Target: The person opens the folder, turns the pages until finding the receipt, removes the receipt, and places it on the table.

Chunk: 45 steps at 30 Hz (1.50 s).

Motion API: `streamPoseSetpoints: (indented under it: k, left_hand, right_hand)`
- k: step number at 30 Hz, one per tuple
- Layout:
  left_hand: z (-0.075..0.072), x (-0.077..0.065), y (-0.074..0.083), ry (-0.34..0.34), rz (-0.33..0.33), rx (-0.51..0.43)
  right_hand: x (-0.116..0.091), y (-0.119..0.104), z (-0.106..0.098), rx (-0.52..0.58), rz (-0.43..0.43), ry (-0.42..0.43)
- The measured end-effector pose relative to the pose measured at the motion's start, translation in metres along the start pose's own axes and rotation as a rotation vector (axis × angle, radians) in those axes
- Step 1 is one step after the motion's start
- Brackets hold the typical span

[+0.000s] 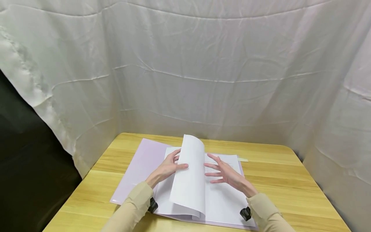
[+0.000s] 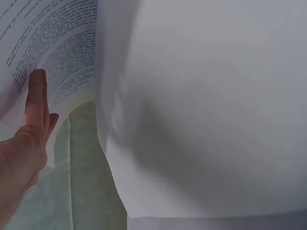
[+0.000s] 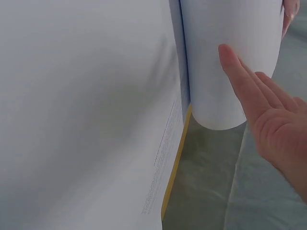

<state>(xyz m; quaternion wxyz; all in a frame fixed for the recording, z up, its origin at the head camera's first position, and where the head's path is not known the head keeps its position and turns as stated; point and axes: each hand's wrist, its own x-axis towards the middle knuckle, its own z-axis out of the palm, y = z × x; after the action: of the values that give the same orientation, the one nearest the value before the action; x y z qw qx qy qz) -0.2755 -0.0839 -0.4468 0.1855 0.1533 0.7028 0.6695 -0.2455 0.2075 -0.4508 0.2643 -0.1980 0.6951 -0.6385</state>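
Nearest the camera, wears beige sleeves (image 1: 134, 201) with small black wrist cameras (image 1: 245, 213) below the cuffs. Pinches the lifted sheet (image 1: 189, 183) at its left border with the left hand (image 1: 168, 166): thumb on the blank face, fingers behind. Holds the right hand (image 1: 227, 174) spread, fingers straight and gripping nothing, just beside the sheet's bulging right side. Has the sheet raised between both hands, bowed over toward the left, long axis from near to far, toward the back edge of the table (image 1: 295, 187); finds the left hand nearer, in contact, and the right hand just short or barely touching, cannot tell which. Has the open lilac folder (image 1: 142, 164) beneath, cover spread toward the table's left edge, flat right-hand pages (image 1: 226, 201) toward the right edge. Shows only blank paper on the lifted sheet in the head view, but reveals printed lines on its other face in the left wrist view. Catches, in the right wrist view, the sheet's rounded far end and a sliver of the left hand
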Motion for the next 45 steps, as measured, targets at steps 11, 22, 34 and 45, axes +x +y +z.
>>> streamPoseSetpoints:
  k: [11, 22, 34, 45]
  left_hand:
    - [-0.012, -0.002, -0.007, 0.149, -0.057, 0.177]
    - [-0.024, -0.007, -0.015, 0.217, -0.061, 0.374]
    - [-0.033, -0.008, -0.027, 0.238, -0.026, 0.607]
    - [-0.042, -0.009, -0.036, 0.215, -0.012, 0.726]
  right_hand:
    - [-0.005, 0.008, -0.008, -0.063, 0.005, -0.018]
    - [-0.014, 0.016, -0.026, -0.150, -0.001, 0.041]
    - [-0.018, 0.023, -0.046, -0.226, 0.001, 0.145]
    - [-0.010, 0.030, -0.066, -0.296, -0.042, 0.274]
